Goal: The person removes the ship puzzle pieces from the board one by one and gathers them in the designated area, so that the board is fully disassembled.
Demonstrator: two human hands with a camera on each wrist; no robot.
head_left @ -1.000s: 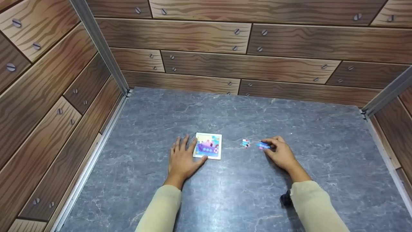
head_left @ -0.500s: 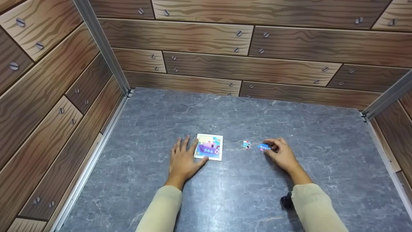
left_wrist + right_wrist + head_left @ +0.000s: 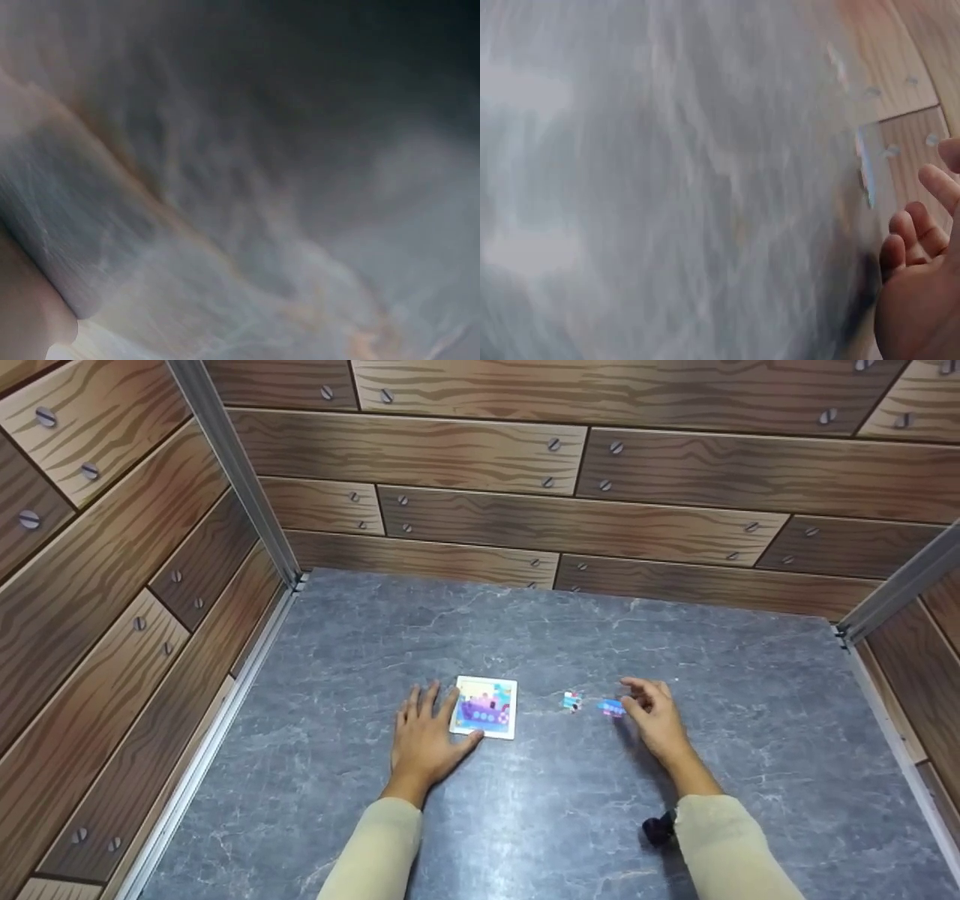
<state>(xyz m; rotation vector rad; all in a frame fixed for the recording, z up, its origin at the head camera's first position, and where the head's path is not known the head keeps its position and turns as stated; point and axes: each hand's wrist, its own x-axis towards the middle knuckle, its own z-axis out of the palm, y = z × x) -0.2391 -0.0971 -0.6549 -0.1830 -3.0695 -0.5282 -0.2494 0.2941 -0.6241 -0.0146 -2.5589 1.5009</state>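
A small square jigsaw puzzle [image 3: 484, 707] in a white frame, with a purple and pink ship picture, lies on the grey table in the head view. My left hand [image 3: 426, 742] is spread flat at its left side, forefinger and thumb on the frame's edge. To the right lie a small light-blue puzzle piece [image 3: 571, 702] and a longer blue and pink piece [image 3: 612, 707]. Over the longer piece's right end is my right hand [image 3: 656, 724], thumb and forefinger parted. The right wrist view shows loosely bent fingers [image 3: 945, 187] apart from a thin blue-edged piece [image 3: 864, 169].
Wood-print walls [image 3: 480, 510] close off the back and both sides, with metal rails [image 3: 247, 487] at the corners. A black object [image 3: 658, 829] sits beside the right sleeve. The left wrist view is mostly blurred table surface.
My right thumb and forefinger have let go of the blue and pink piece and moved apart, leaving it on the table. The left hand has stayed on the puzzle frame.
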